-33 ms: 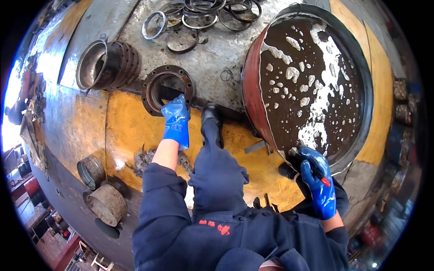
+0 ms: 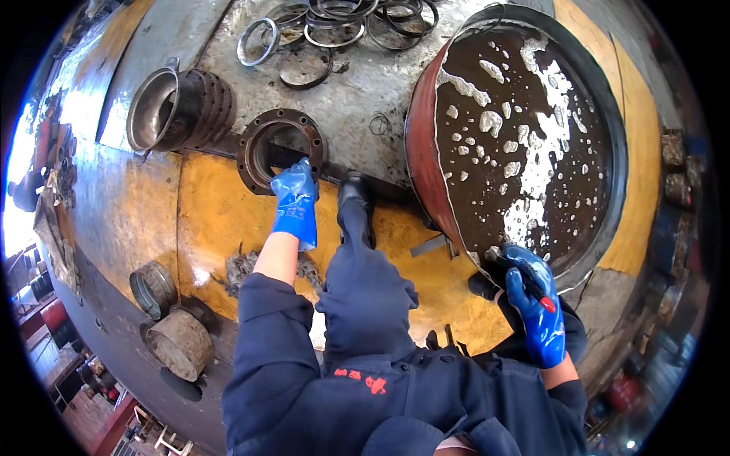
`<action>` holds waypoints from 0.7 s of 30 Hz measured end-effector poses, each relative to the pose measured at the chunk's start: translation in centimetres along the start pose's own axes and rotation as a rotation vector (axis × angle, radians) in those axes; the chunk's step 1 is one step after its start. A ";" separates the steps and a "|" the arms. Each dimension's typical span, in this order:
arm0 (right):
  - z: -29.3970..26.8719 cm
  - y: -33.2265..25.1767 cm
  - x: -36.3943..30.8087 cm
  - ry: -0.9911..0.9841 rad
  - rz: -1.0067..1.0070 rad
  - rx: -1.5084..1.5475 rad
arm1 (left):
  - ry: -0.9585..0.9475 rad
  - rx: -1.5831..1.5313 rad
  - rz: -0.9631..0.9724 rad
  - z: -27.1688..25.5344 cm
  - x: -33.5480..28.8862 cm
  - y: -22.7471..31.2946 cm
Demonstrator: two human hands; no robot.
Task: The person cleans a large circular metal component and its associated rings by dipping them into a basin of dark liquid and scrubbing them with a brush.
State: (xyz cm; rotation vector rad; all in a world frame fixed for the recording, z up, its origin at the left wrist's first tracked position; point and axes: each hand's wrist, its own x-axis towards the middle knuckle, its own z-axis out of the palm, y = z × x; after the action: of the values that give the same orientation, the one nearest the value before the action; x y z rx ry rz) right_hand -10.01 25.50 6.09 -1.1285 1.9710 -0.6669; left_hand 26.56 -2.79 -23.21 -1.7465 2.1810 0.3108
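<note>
Left hand (image 2: 295,199), blue-gloved, stretches out and its fingers close over the near rim of the round flanged ring (image 2: 279,150) lying on the grey floor just past the yellow strip (image 2: 220,220). Right hand (image 2: 537,304), gloved too, is wrapped tight around a dark tool with a red tip (image 2: 538,295), right at the lip of the big red tub (image 2: 420,144) full of dark, foamy liquid. A ribbed metal drum (image 2: 179,110) lies beside the ring, loose metal rings (image 2: 319,30) sit beyond, and a black boot (image 2: 355,199) is planted between both hands
</note>
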 end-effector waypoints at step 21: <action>-0.3 -0.3 -0.1 -0.008 0.029 -0.001 | -0.165 -0.019 -0.077 -2.9 1.5 1.1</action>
State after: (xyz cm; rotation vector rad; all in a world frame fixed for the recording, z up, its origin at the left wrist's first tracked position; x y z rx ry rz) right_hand -10.12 25.44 6.50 -1.0992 1.9776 -0.6454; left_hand 24.83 -4.94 -21.15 -1.7438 1.9970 0.4414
